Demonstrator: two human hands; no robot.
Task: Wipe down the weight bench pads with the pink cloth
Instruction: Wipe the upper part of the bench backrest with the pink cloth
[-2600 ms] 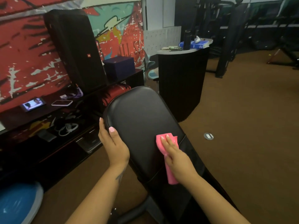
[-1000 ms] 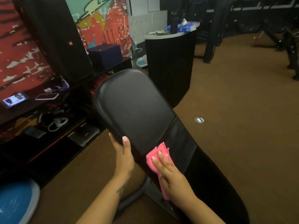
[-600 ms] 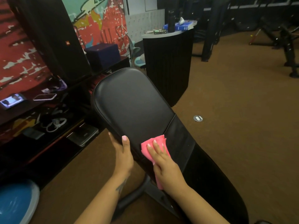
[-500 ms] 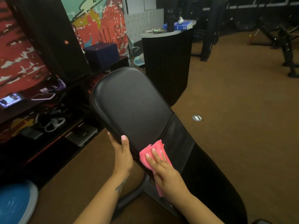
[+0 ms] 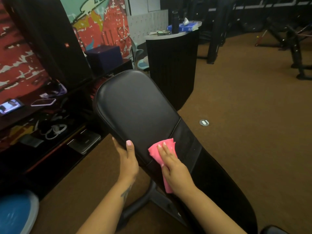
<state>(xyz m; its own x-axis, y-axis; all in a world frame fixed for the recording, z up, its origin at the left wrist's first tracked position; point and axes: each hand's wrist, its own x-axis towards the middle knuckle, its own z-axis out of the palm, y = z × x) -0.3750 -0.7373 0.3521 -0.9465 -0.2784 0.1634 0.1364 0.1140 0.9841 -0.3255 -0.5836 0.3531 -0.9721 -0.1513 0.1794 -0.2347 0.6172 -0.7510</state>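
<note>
left hand point(image 5: 127, 160): thumb up, fingers curled | right hand point(image 5: 175, 171): fingers flat, pressing

- One black bench pad point(image 5: 135, 107), the landmark for all below.
- One pink cloth point(image 5: 162, 149) on its near end.
- Two hands: left hand point(image 5: 127, 159) at its left edge, right hand point(image 5: 173, 168) on the cloth.
- Two phones point(image 5: 43, 102) on the shelf left of it.
- One round counter point(image 5: 172, 65) beyond it.
- One dark bottle point(image 5: 175, 21) on that counter.
</note>
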